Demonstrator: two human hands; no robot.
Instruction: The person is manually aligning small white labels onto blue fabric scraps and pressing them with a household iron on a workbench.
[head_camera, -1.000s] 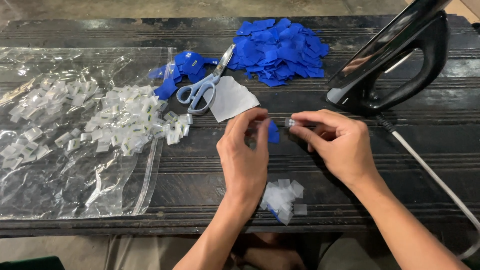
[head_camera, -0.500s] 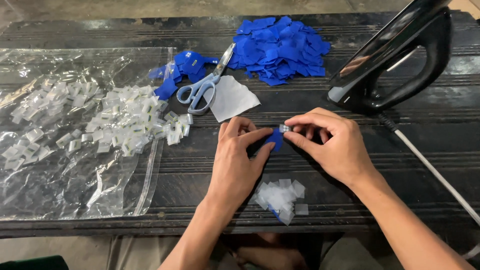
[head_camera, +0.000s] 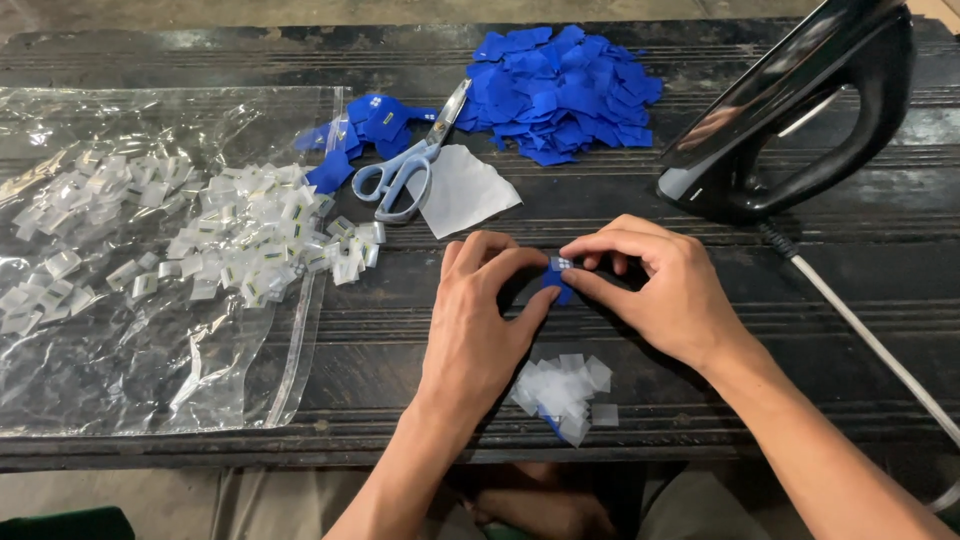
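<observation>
- Where the two hands meet on the dark table (head_camera: 800, 330), a small blue piece (head_camera: 556, 284) with a pale tab is pinched between them.
- It is gripped by the closed fingertips of the left hand (head_camera: 478, 325) and right hand (head_camera: 660, 290).
- Just below, a little heap of translucent squares (head_camera: 562, 386) is seen.
- Beyond lie scissors (head_camera: 408, 170), a blue pile (head_camera: 560, 92) and an iron (head_camera: 800, 120).

Table: I see a dark, worn wooden table (head_camera: 880, 330) filling nearly my whole view, its top grooved with long ridges running left to right.
Front edge: scuffed and paler along the lip, near the bottom of my view.
Floor: I catch a dull grey-brown strip of floor (head_camera: 250, 12) beyond the far edge.
Light: soft and even from above; I see faint sheen on the ridges, no hard shadows.
</observation>
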